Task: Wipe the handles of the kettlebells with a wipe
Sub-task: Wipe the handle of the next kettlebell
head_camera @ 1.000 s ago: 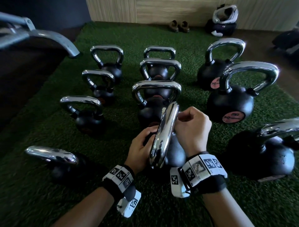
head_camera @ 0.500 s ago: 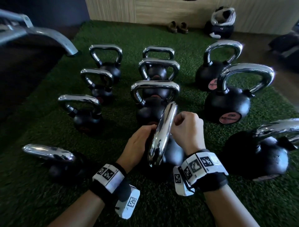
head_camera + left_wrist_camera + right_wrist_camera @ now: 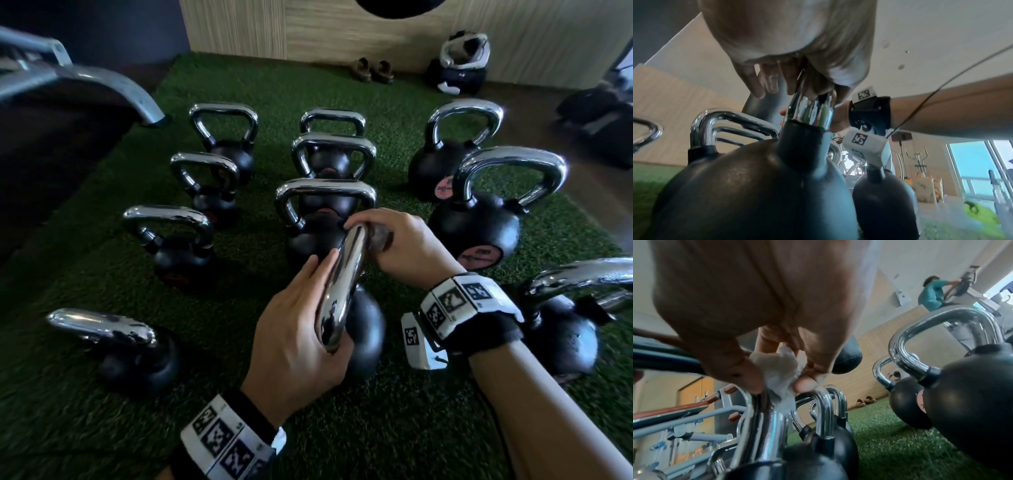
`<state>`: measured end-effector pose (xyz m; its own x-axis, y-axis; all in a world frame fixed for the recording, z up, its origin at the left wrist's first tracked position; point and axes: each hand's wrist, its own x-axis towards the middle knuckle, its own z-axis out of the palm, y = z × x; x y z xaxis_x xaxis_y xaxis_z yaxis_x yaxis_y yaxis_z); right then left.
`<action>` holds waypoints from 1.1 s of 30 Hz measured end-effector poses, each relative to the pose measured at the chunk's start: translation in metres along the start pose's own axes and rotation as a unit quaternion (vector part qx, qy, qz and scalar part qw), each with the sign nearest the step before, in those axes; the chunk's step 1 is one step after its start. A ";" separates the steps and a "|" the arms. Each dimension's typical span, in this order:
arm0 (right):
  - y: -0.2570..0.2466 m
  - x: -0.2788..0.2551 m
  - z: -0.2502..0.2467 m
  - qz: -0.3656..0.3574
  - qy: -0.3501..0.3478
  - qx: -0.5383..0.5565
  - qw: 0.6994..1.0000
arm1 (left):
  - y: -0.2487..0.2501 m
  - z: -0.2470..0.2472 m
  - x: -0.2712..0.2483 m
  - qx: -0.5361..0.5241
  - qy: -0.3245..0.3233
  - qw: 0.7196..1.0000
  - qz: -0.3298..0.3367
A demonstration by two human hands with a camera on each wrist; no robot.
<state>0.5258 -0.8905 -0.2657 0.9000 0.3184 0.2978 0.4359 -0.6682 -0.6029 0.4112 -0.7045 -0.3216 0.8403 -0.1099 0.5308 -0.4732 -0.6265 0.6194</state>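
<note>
On the left edge of the green turf point(image 3: 239, 342), a kettlebell point(image 3: 137, 356) stands with its chrome handle turned sideways, and behind it three more stand in a column running back toward a grey metal frame point(image 3: 102, 85).

The left hand point(image 3: 298, 335) wraps the near end of the chrome handle point(image 3: 342, 274) of the nearest kettlebell point(image 3: 364, 329), which stands on the turf between the two forearms. Its thumb lies under the bar's near bend, and its fingers point(image 3: 756, 81) curl round the far side, as the left wrist view shows.

At the far end of the same handle, the right hand point(image 3: 404, 246) is clenched over the top corner. The right wrist view shows the white wipe point(image 3: 781, 369) bunched between thumb and fingertips point(image 3: 805, 384) and pressed against the chrome just where the bar bends down. So both hands are clamped on one handle, left near, right far, with the wipe inside the right grip.

Behind them a middle column of three kettlebells stands back to back. Further right stand two large kettlebells point(image 3: 476, 222), and another point(image 3: 561, 329) sits just beside the right wrist band point(image 3: 462, 301). A pair of shoes point(image 3: 373, 70) and a dark bag point(image 3: 459, 75) lie by the far wall.
</note>
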 end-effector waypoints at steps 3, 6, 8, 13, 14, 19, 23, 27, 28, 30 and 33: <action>0.001 -0.003 0.000 -0.014 0.010 -0.004 1.000 | -0.004 -0.005 0.004 -0.026 -0.036 0.999 -0.005; 0.008 -0.006 0.000 -0.017 0.023 -0.010 1.000 | -0.011 -0.015 0.012 -0.010 -0.073 0.997 0.030; 0.010 -0.014 -0.003 -0.013 0.043 -0.010 0.999 | -0.017 -0.027 0.022 0.008 -0.104 0.992 0.067; 0.012 -0.058 -0.004 0.004 0.109 -0.027 0.994 | -0.044 -0.065 0.063 0.088 -0.217 0.959 0.159; 0.009 -0.070 -0.002 0.011 0.128 -0.020 0.992 | -0.049 -0.070 0.071 0.099 -0.230 0.952 0.175; -0.011 -0.115 0.019 0.038 0.207 -0.004 0.978 | -0.064 -0.077 0.084 0.081 -0.254 0.955 0.129; -0.011 -0.110 0.020 0.048 0.211 0.020 0.976 | -0.063 -0.074 0.067 0.046 -0.182 0.979 0.076; -0.009 -0.101 0.016 0.043 0.193 0.010 0.980 | -0.061 -0.076 0.053 0.041 -0.150 0.987 0.051; -0.010 -0.099 0.015 0.046 0.188 0.010 0.981 | -0.060 -0.077 0.053 0.034 -0.149 0.987 0.045; -0.011 -0.097 0.013 0.055 0.180 0.008 0.982 | -0.057 -0.081 0.055 0.035 -0.165 0.985 0.033; -0.012 -0.099 0.008 0.081 0.156 -0.009 0.984 | -0.047 -0.090 0.067 0.056 -0.227 0.972 0.024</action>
<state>0.4312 -0.9089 -0.2935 0.9103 -0.0143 0.4137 0.2838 -0.7060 -0.6489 0.4659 -0.6129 -0.2629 0.8602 -0.4546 0.2311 -0.5042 -0.6898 0.5196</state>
